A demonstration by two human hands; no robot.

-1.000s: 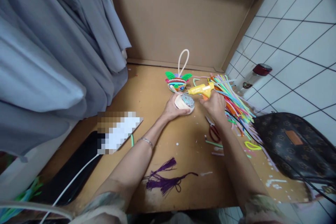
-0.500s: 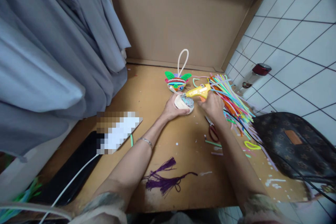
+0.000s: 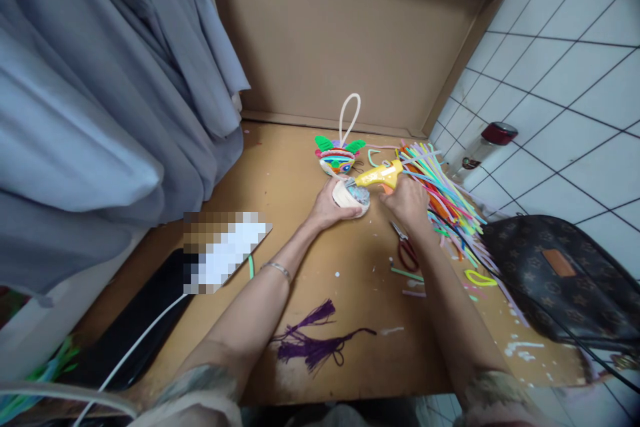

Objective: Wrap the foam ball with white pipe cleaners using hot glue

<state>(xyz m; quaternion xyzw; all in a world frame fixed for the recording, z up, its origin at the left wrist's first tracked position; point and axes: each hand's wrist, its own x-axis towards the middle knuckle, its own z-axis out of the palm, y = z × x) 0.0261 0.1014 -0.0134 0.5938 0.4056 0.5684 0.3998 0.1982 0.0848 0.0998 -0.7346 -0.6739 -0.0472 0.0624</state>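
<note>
My left hand (image 3: 327,205) is closed round a small white-wrapped craft ball (image 3: 345,199) with a bluish, clear-looking part on top. In my right hand (image 3: 409,201) is a yellow hot glue gun (image 3: 379,175), its nozzle at the upper edge of the ball; whether the tip touches cannot be made out. An orange trigger shows under the fingers. Just behind stands a colourful lion-head ornament (image 3: 337,159) with green ears and a white loop (image 3: 350,113). Red-handled scissors (image 3: 406,252) lie beside my right forearm, partly hidden by it.
Bundled coloured pipe cleaners (image 3: 443,183) lie at the right, near a dark patterned bag (image 3: 565,273) and a red-capped bottle (image 3: 483,147). Purple tassels (image 3: 313,345) lie in front. A cardboard panel (image 3: 350,33) closes the back; grey cloth (image 3: 150,113) hangs left. The gun's black cord (image 3: 530,303) runs right.
Almost nothing differs. Both hands, the ball and the glue gun keep nearly the same place, with only a very slight shift of the right hand.
</note>
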